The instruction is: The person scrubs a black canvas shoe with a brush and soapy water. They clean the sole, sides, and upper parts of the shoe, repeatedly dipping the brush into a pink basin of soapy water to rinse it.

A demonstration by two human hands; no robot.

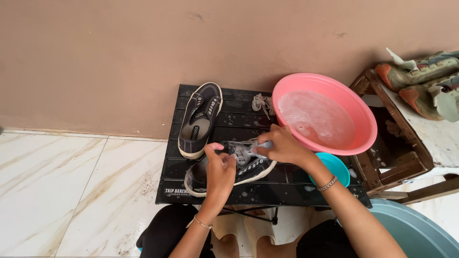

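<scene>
A dark canvas sneaker (248, 168) with a white sole lies on its side on the low black folding table (267, 191), covered in suds. My left hand (220, 174) grips its near side and holds it steady. My right hand (282, 145) is closed on a pale brush (262, 145) pressed against the shoe's upper. The matching sneaker (201, 119) stands upright at the table's back left, its laces removed.
A pink basin (356, 107) of soapy water sits at the table's right, a small teal bowl (334, 167) below it. Loose laces (262, 102) lie near the basin. A wooden stand (406, 143) with worn shoes (420, 71) is at right; a grey tub (416, 229) at bottom right.
</scene>
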